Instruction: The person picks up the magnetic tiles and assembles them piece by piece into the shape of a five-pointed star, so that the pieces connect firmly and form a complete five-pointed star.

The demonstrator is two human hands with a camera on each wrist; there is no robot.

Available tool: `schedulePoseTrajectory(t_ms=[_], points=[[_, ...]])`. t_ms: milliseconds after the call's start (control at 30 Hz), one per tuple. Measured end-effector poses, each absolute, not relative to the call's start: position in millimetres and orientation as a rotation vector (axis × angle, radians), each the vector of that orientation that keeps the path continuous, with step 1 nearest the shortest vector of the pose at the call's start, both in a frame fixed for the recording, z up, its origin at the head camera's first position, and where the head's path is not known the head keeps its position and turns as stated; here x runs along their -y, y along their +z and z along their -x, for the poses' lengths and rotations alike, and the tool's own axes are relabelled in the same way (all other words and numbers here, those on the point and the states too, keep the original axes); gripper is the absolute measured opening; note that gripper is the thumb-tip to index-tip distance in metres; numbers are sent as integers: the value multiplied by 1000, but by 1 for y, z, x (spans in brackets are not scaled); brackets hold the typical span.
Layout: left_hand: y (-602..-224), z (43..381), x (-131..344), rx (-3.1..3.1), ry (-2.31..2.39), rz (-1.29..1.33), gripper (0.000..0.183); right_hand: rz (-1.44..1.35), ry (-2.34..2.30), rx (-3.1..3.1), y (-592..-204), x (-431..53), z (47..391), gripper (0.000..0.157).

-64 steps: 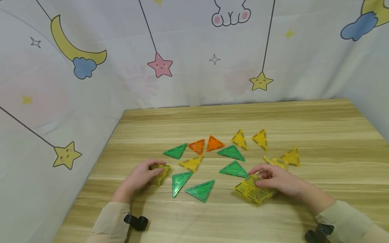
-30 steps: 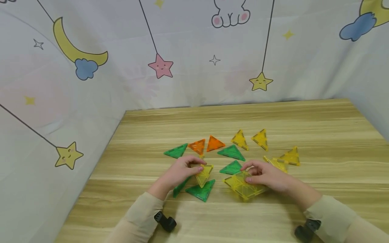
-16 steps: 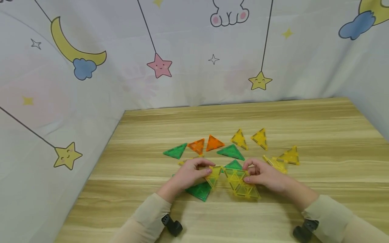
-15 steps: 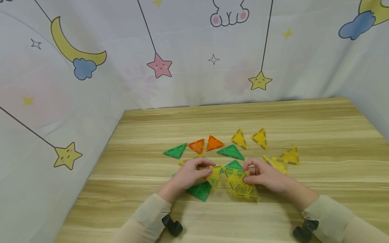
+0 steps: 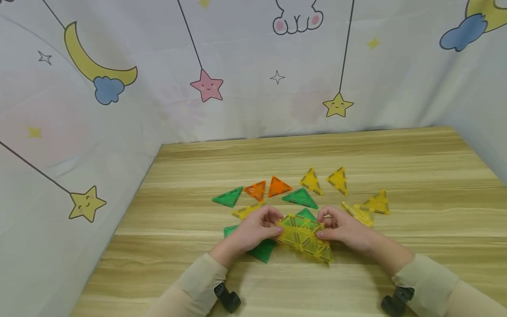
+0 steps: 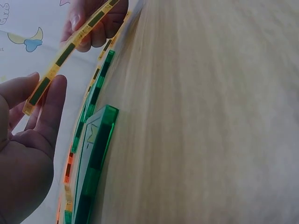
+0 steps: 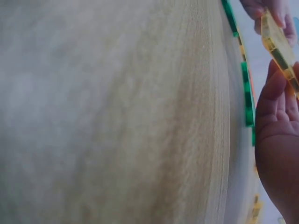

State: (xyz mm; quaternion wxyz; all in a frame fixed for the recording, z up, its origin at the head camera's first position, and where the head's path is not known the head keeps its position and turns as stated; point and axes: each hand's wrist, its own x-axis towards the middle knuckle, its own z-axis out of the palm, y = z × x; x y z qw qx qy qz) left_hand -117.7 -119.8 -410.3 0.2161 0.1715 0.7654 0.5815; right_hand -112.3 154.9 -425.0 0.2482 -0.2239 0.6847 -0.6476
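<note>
Between both hands is a flat panel of joined yellow magnetic tiles (image 5: 303, 235), see-through triangles set edge to edge. My left hand (image 5: 255, 229) pinches its left end between thumb and fingers. At its right side my right hand (image 5: 342, 226) grips the edge, thumb in front. The left wrist view shows the yellow panel (image 6: 65, 53) edge-on, raised off the table, with the left thumb and fingers on either side of it. In the right wrist view, the right fingers hold the near end of the panel (image 7: 280, 53). Green triangle tiles (image 5: 261, 252) lie partly hidden behind the left hand.
Two orange triangle tiles (image 5: 279, 187) lie beyond the hands, with green tiles (image 5: 301, 198) beside them. Loose yellow tiles (image 5: 311, 181) are at the back right, and more yellow tiles (image 5: 358, 214) lie beyond the right hand. A printed curtain (image 5: 245, 114) borders the wooden table (image 5: 317, 293).
My left hand has carried a yellow triangle tile rightward from the left of the table, and it now joins the yellow panel. The right hand has lifted and shifted the panel left.
</note>
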Motion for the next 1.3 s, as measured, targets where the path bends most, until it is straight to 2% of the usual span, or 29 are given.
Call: schedulePoseTrajectory(t_ms=[467,600,933,1300], points=[[-412,115,117,-1976,1612,-542,32,582,-1732,-1891,-426,-161,111,30],[-412,115,116,-2067,1507,-634,37,568,-1694,-1924,-426,-165,110,29],[-411,113,111,-2197,1260,-772,33,558,-1542,-2095,-424,-176,108,31],[-409,111,105,-2308,969,-906,41,557,-1432,-2134,-421,-185,104,32]])
